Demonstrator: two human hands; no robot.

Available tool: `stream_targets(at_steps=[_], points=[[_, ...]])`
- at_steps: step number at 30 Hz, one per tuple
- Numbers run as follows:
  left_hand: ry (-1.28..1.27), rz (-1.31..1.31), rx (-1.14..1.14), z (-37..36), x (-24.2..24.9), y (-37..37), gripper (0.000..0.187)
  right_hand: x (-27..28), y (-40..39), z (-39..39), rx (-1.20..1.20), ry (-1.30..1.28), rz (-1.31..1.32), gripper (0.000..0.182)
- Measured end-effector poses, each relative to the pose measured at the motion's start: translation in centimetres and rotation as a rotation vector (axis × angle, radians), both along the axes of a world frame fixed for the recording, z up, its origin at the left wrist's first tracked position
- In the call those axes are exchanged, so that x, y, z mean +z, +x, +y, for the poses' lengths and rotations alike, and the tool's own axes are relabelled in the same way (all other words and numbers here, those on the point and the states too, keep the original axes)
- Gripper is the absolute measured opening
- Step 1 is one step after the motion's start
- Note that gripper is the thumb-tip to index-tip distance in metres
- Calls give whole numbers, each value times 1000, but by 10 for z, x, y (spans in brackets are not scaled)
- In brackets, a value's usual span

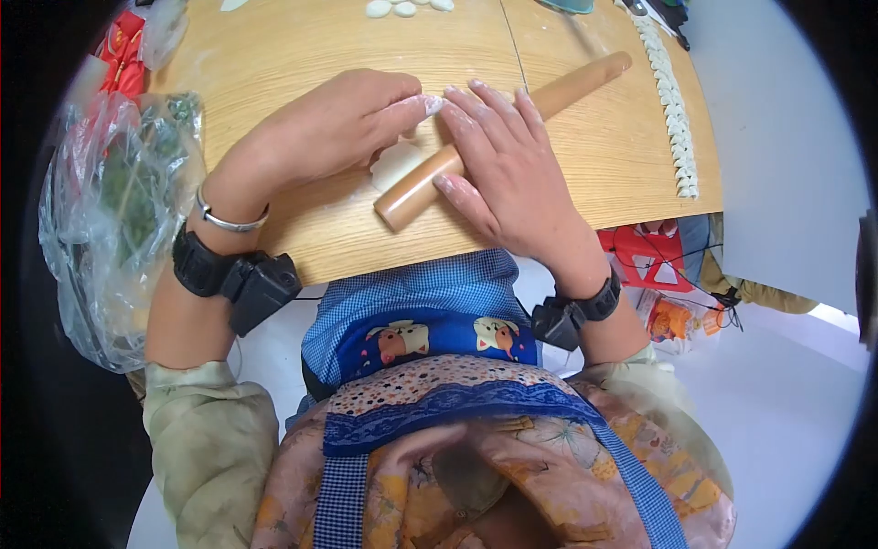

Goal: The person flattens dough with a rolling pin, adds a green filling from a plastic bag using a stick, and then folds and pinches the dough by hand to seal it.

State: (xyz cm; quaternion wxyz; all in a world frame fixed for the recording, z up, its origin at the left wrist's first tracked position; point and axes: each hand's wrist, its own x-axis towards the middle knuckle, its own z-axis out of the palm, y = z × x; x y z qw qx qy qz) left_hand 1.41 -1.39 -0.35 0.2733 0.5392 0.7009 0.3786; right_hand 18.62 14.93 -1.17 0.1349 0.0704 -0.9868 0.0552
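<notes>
A wooden rolling pin [416, 192] lies slantwise on the wooden table [302, 220]. My right hand [503, 165] rests on the pin with its fingers stretched over it and the thumb along its near side. A flat round of pale dough [397, 166] lies partly under the pin's near end. My left hand [343, 123] is bent over the far side of the dough, thumb and forefinger together and dusted with flour. Whether the fingertips pinch the dough's edge is hidden.
Several dough pieces [405, 8] lie at the far edge. A long row of small white folded pieces [672, 119] runs down the right side. Plastic bags with greens [128, 192] and a red package [123, 55] are at the left. A greenish bowl [572, 5] shows at the top.
</notes>
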Motion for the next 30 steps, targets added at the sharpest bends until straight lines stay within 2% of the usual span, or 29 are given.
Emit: stream_targets(at_steps=[3, 5, 10, 15, 17, 20, 24, 26, 30], points=[[5, -13, 52, 0, 0, 0, 40, -4, -23, 0, 13, 34, 39, 60], [-128, -87, 85, 1, 3, -2, 42, -9, -39, 0, 12, 34, 63, 60], [-102, -61, 129, 0, 2, -4, 45, -16, -65, -5, -40, 43, 116, 56], [-171, -104, 109, 1, 2, -5, 44, -9, -30, 0, -14, 2, 72, 59], [-138, 69, 98, 0, 2, -4, 43, -4, -2, 1, -25, 13, 12, 63], [-102, 192, 41, 0, -1, -4, 41, -6, 24, -1, -82, -39, -25, 66], [-67, 182, 28, 4, 4, 3, 39, -10, 27, -2, -108, -42, -5, 69], [-324, -19, 12, 6, 14, 1, 36, -11, 25, -2, -113, -37, 3, 69], [-340, -4, -118, 4, 15, 5, 31, -13, 23, -3, -107, -46, 17, 68]])
